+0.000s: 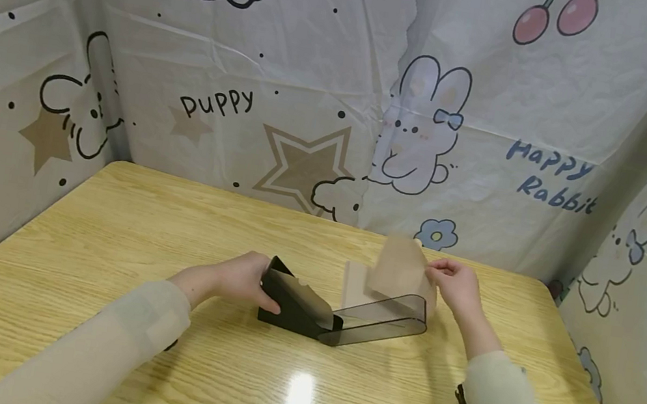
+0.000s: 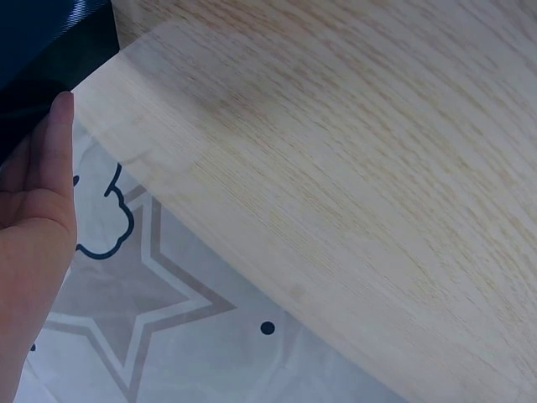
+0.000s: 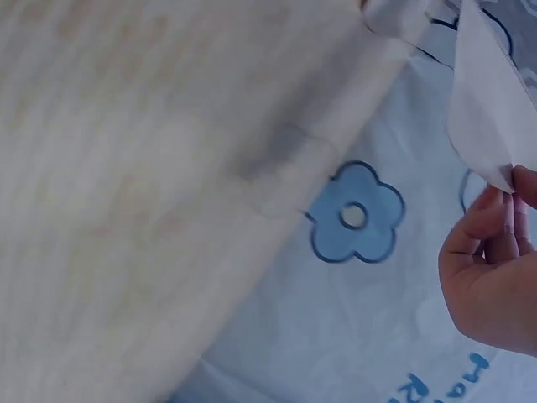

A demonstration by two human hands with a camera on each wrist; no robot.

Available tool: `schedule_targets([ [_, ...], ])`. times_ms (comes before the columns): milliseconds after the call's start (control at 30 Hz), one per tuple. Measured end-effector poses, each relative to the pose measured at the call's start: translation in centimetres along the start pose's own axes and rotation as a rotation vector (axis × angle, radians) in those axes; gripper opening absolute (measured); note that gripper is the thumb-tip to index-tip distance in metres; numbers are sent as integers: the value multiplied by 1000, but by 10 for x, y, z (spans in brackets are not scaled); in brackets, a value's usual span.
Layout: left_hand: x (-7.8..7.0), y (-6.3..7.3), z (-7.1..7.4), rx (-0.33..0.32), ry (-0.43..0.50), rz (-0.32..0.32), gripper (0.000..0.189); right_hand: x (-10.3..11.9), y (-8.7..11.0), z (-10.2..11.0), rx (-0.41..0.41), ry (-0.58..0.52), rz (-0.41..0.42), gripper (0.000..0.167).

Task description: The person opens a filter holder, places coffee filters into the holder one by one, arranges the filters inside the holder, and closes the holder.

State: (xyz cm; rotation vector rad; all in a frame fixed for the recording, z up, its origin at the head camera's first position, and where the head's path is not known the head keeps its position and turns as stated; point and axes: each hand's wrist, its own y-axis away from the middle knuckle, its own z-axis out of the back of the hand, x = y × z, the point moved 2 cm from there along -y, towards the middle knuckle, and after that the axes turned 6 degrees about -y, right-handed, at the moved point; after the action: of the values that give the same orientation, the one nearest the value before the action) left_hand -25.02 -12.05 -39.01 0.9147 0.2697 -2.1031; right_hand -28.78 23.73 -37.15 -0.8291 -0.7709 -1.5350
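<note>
Gripping a black wedge-shaped holder (image 1: 290,315), the left hand (image 1: 241,278) has its thumb on the near face and its other fingers around the back, spread only as wide as the holder's body. Holder sits mid-table: opaque, smooth-looking, straight-edged, a bit glossy in the left wrist view. Smoky see-through band (image 1: 383,329) loops out from its low end, long sides, rounded far end, dark rim; looks like thin plastic. Brown curved piece (image 1: 310,300) lies in the holder's sloping top. Right hand (image 1: 456,286) pinches a tan paper sheet (image 1: 401,268) by one edge, thumb and fingertips closed together; paper's over the band's far end, thin, matte, slightly blurred, rounded along part of its outline, tapering to a pinched corner in the right wrist view. Paler flat tan piece (image 1: 355,282) shows just behind the band, partly covered. Table (image 1: 210,214) is yellowish wood grain, glare near front. Creased cartoon-print sheeting (image 1: 319,56) surrounds it. Pale sleeves (image 1: 113,331) on both arms.
</note>
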Motion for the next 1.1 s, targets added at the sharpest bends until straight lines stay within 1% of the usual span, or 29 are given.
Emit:
schedule_targets([
  [67,0,0,0,1,2,5,32,9,3,7,-28,18,29,24],
  [133,0,0,0,4,8,13,31,19,7,13,-40,20,59,24],
  [167,0,1,0,6,6,7,31,24,9,17,-43,15,72,24],
  [367,-1,1,1,2,7,5,30,49,20,28,-48,-62,157,25],
  [467,-1,1,1,-1,10,14,31,58,25,29,-50,-72,180,25],
  [700,-1,0,1,-2,14,13,30,74,36,27,-55,-26,218,25],
  [900,-2,2,1,9,43,10,29,86,44,23,-82,-9,298,21],
  [1100,-3,2,1,11,46,18,30,98,53,18,-80,-20,379,18],
])
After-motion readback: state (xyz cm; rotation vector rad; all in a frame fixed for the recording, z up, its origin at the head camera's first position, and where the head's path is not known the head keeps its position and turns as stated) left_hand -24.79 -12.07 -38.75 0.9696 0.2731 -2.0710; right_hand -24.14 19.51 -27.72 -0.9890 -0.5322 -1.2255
